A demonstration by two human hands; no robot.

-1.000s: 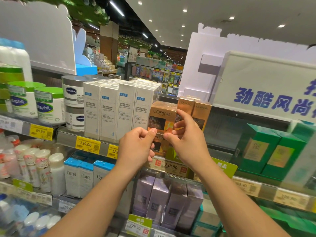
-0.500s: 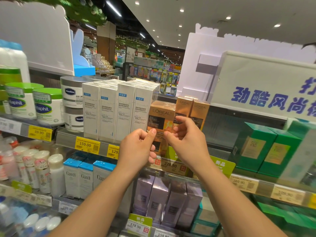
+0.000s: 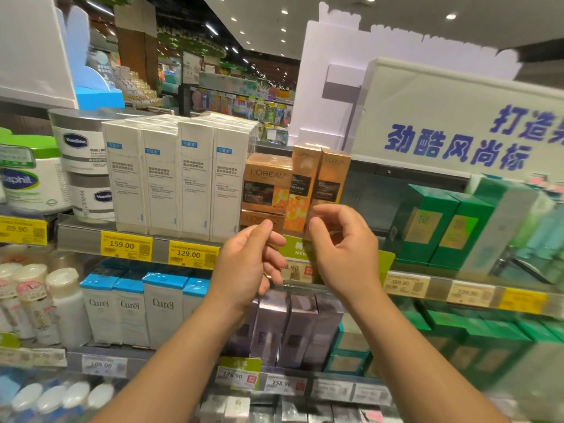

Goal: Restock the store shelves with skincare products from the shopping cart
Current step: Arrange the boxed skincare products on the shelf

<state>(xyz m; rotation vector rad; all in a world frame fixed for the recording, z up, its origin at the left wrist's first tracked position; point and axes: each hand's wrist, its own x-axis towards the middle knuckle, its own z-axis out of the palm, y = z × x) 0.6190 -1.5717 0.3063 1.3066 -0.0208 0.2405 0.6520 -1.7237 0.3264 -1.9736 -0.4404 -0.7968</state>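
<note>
Orange-gold L'Oréal boxes stand on the middle shelf: a wide box (image 3: 265, 181) stacked on another one, and two tall boxes (image 3: 302, 184) (image 3: 333, 178) to its right. My left hand (image 3: 248, 265) hovers just below and in front of the wide boxes, fingers loosely curled, holding nothing. My right hand (image 3: 343, 253) hangs in front of the foot of the tall boxes, fingers relaxed and curled, also holding nothing. The shopping cart is out of view.
White tall boxes (image 3: 180, 175) and Vaseline jars (image 3: 81, 148) fill the shelf to the left, green boxes (image 3: 442, 227) to the right. Below sit Curél boxes (image 3: 131, 309) and purple boxes (image 3: 290, 325). The shelf rail (image 3: 79, 236) carries yellow price tags. A white sign (image 3: 457, 123) hangs overhead.
Both hands have dropped and drawn back from the L'Oréal boxes. My right fingers, which touched the tall boxes before, are now off them.
</note>
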